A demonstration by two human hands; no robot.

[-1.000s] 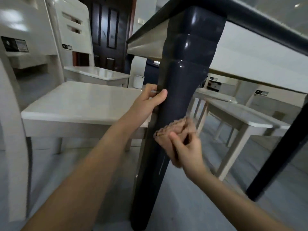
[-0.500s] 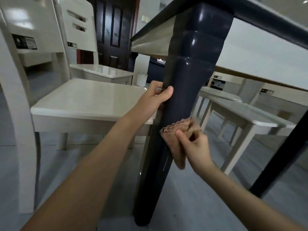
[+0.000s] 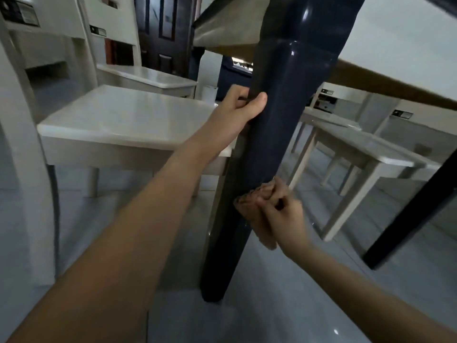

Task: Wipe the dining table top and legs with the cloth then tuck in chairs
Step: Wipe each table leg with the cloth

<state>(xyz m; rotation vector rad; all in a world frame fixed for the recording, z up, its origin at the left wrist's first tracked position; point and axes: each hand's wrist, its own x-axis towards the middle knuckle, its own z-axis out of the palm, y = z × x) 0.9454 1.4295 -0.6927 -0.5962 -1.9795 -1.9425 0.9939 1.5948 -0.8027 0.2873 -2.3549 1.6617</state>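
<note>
A glossy dark blue table leg runs from the table's underside down to the floor in the middle of the view. My left hand grips the leg's left side at mid height, thumb across its front. My right hand is lower down, closed on a bunched brown cloth that presses against the leg's right front face. A white chair stands just left of the leg, its seat touching or nearly touching it.
A second white chair stands behind the first. More white chairs sit under the table to the right. Another dark table leg slants at the far right. A dark door is at the back. The floor is pale glossy tile.
My right hand has slid the cloth down the leg. The view has dropped lower and closer. My left hand keeps its grip at about the same spot.
</note>
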